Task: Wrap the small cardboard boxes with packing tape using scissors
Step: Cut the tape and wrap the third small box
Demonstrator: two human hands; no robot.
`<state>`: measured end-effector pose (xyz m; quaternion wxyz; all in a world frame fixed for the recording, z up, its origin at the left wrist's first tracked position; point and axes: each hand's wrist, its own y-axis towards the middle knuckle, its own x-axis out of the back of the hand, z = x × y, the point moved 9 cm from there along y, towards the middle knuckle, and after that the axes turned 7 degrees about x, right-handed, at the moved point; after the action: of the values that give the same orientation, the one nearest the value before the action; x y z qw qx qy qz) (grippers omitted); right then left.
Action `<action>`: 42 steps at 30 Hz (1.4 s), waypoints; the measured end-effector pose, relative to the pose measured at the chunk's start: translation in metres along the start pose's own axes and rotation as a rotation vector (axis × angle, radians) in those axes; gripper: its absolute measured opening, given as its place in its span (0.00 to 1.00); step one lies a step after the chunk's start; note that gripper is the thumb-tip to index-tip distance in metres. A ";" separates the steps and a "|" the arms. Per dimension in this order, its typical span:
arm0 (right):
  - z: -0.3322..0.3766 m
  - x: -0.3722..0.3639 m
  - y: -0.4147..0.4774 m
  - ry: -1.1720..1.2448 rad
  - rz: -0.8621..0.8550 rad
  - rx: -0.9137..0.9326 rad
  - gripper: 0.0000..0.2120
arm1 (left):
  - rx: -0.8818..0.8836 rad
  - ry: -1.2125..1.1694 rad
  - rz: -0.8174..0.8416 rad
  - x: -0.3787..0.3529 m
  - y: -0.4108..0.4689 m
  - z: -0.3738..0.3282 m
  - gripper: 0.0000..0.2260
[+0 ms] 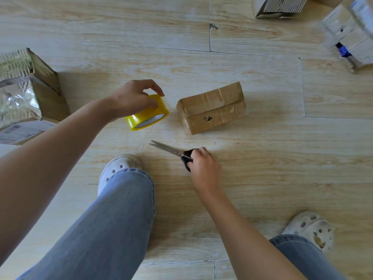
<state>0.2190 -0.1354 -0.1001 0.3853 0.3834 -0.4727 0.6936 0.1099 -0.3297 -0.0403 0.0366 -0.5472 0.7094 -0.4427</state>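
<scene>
A small brown cardboard box point(212, 108), covered in old tape with a small hole in its front face, lies on the wooden floor at the centre. Just left of it, my left hand point(133, 98) grips a yellow roll of packing tape point(147, 115) from above, fingers curled over its rim. In front of the box, my right hand point(203, 164) holds the black handles of a pair of scissors point(171, 151). The shut steel blades point left, low over the floor.
A larger cardboard box point(28, 85) with crumpled plastic stands at the left edge, a labelled parcel point(22, 131) in front of it. More boxes point(282, 7) and white packages point(351, 35) lie at the top right. My legs and white clogs point(119, 168) fill the foreground.
</scene>
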 end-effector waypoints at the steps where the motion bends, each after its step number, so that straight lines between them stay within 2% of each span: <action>1: -0.006 0.000 0.000 0.005 -0.020 -0.041 0.09 | 0.000 -0.001 0.004 0.000 -0.001 -0.001 0.13; 3: -0.010 0.004 -0.001 -0.008 -0.046 -0.072 0.10 | -0.004 -0.002 0.011 -0.002 -0.002 -0.002 0.13; 6: -0.014 0.000 0.002 -0.026 0.011 -0.073 0.12 | -0.004 -0.001 0.022 -0.003 -0.004 -0.004 0.13; 12: -0.028 0.010 0.013 0.015 -0.059 -0.158 0.09 | -0.010 -0.012 0.022 -0.001 -0.005 -0.008 0.13; 17: -0.026 0.021 0.028 0.039 -0.081 -0.119 0.11 | -0.019 -0.015 0.029 0.002 -0.005 -0.009 0.13; 19: -0.009 0.038 0.028 0.036 -0.195 0.004 0.09 | -0.021 -0.014 0.025 0.004 -0.007 -0.009 0.13; 21: 0.022 0.065 0.018 0.053 -0.425 0.226 0.03 | -0.020 -0.006 0.023 0.006 -0.009 -0.008 0.13; 23: 0.052 0.092 0.004 0.139 -0.647 0.409 0.03 | -0.024 0.010 0.015 0.008 -0.009 -0.008 0.13; 24: 0.061 0.104 0.001 0.211 -0.718 0.441 0.04 | -0.023 0.011 0.015 0.008 -0.009 -0.008 0.13; 26: 0.070 0.125 0.007 0.363 -0.789 0.389 0.08 | -0.030 0.012 0.027 0.006 -0.011 -0.011 0.13; 27: 0.070 0.130 0.015 0.415 -0.775 0.323 0.10 | -0.041 0.011 0.041 0.005 -0.013 -0.013 0.13; 30: 0.069 0.125 0.042 0.456 -0.582 0.126 0.16 | -0.088 0.021 0.098 0.003 -0.018 -0.020 0.13; 34: 0.060 0.124 0.052 0.572 -0.527 0.048 0.09 | -0.146 0.017 0.134 0.000 -0.019 -0.024 0.16; 36: 0.054 0.125 0.053 0.630 -0.518 0.019 0.09 | -0.175 0.035 0.139 -0.003 -0.021 -0.024 0.21; 38: 0.047 0.128 0.050 0.686 -0.513 -0.005 0.09 | -0.154 0.044 0.152 -0.001 -0.023 -0.021 0.21; 40: 0.036 0.129 0.049 0.759 -0.481 -0.038 0.09 | -0.147 0.160 0.157 0.001 -0.025 -0.021 0.15; 42: 0.024 0.127 0.046 0.852 -0.442 -0.094 0.09 | -0.169 0.326 0.105 0.000 -0.024 -0.023 0.20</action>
<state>0.1297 -0.1485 0.0034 0.6998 0.1385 -0.2107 0.6684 0.1159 -0.3165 -0.0103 -0.1021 -0.4316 0.7682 -0.4618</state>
